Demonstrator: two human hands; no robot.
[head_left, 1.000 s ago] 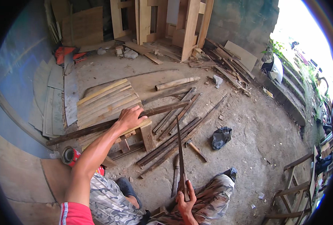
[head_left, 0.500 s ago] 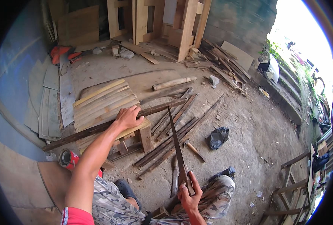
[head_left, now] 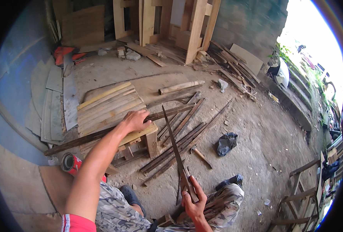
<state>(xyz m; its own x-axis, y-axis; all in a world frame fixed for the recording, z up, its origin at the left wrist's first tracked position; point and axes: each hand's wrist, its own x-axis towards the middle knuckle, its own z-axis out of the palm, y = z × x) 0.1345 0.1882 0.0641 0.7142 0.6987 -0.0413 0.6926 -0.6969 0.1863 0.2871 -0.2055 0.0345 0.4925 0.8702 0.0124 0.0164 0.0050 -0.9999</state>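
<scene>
While the left hand presses flat on a long dark wooden strip, the right hand holds a long thin blade by its handle, near my knees. The left fingers are curled down over the strip, together, and I think they pin it so that it does not slide. The strip lies across a small wooden stool and its far end points toward the left edge of the ground, so the stool works as a support under the place where the hand is. The right fingers are closed firmly around the handle, and the blade stands up and leans forward, with its tip just beside the strip, right of the left hand. I cannot tell if the tip touches the wood.

Behind the stool is a stack of pale flat slats, and to the right of it many dark thin sticks lie spread on the ground. A red tin can lies on its side near the left elbow, and a dark crumpled bag is farther right. The ground is bare dusty earth. At the far edge stand wooden frames against a grey wall, and on the right the yard is open to bright daylight.
</scene>
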